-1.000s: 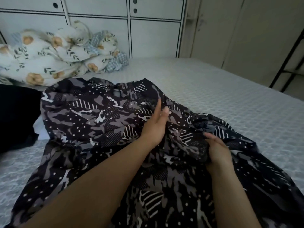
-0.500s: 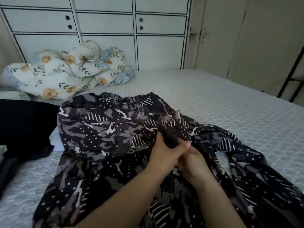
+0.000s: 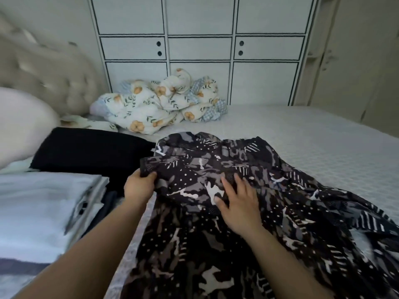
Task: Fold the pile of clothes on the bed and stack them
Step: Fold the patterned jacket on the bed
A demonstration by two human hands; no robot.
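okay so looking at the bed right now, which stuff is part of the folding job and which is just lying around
Part of the job:
patterned garment
left hand pinching its edge
right hand flat on it
folded black garment
folded white stack

Just lying about:
floral quilt
pillow

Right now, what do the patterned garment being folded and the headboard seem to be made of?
The patterned garment looks like thin, matte woven fabric: it drapes limply and bunches where the left hand grips it. The headboard seems padded, button-tufted upholstery with a slight sheen, perhaps velvet or faux leather; blur leaves it open.
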